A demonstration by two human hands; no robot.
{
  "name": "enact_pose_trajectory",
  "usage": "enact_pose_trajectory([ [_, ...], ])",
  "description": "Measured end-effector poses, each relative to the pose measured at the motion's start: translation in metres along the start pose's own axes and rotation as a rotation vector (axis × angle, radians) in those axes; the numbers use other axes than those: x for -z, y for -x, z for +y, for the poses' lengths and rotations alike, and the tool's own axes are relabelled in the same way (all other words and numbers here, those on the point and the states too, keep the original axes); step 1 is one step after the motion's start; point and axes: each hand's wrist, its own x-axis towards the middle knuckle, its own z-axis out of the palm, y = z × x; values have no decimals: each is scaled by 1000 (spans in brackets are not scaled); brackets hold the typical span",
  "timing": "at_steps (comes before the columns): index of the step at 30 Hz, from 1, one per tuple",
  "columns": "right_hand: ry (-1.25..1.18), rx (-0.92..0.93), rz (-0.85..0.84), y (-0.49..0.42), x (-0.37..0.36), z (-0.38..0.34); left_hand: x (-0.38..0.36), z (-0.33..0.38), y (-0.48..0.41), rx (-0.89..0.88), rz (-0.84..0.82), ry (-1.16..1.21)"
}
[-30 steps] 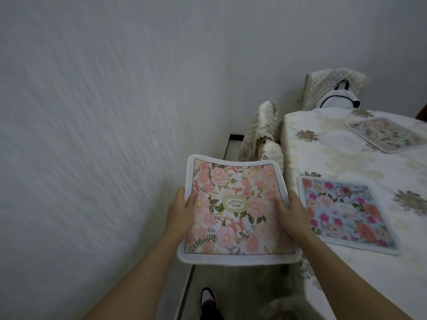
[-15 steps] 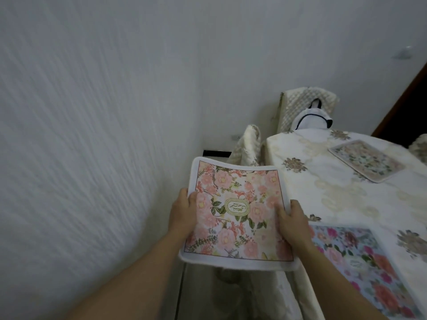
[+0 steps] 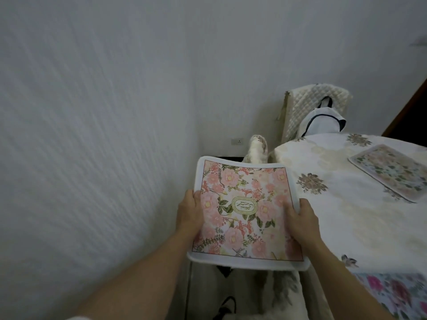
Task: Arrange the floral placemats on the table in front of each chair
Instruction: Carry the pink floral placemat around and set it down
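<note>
The left hand point(image 3: 189, 215) and right hand point(image 3: 303, 224) each grip a side edge of the pink placemat point(image 3: 245, 211), held in the air just beside the table point(image 3: 342, 218); it should be laid flat and square before the draped chair point(image 3: 257, 151).

A white textured wall point(image 3: 92, 112) fills the left and top of my view, with a small outlet point(image 3: 238, 141) low at centre. The counter point(image 3: 335, 215) at right wears a cream flowered cloth. A quilted chair point(image 3: 300, 105) stands behind it at upper right, and dark floor point(image 3: 203, 285) shows at the bottom.
</note>
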Motion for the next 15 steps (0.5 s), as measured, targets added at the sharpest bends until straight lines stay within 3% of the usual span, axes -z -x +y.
enact_pose_trajectory([
  [8,-64,1,-12,-138,-39,-13,-60,16,-138,12,-29,7],
  [15,-71,-27,-3,-203,-51,-20,-93,32,-204,29,-93,9],
])
